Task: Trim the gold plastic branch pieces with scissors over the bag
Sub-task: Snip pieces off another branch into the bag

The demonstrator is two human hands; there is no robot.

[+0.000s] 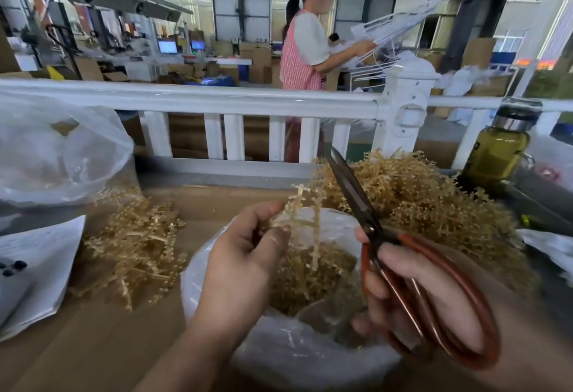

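Observation:
My left hand pinches a gold plastic branch piece between thumb and fingers, holding it upright over the open clear plastic bag. Gold trimmings lie inside the bag. My right hand grips the red-handled scissors; their dark blades are closed and point up and away, just right of the branch piece and not touching it. A big heap of gold branches lies behind the scissors. A smaller heap of gold branches lies to the left on the cardboard.
A white railing runs across behind the cardboard-covered table. A filled clear bag and a white paper sheet sit at the left. A bottle of yellow-green liquid stands at the right. A person in a pink apron works beyond the railing.

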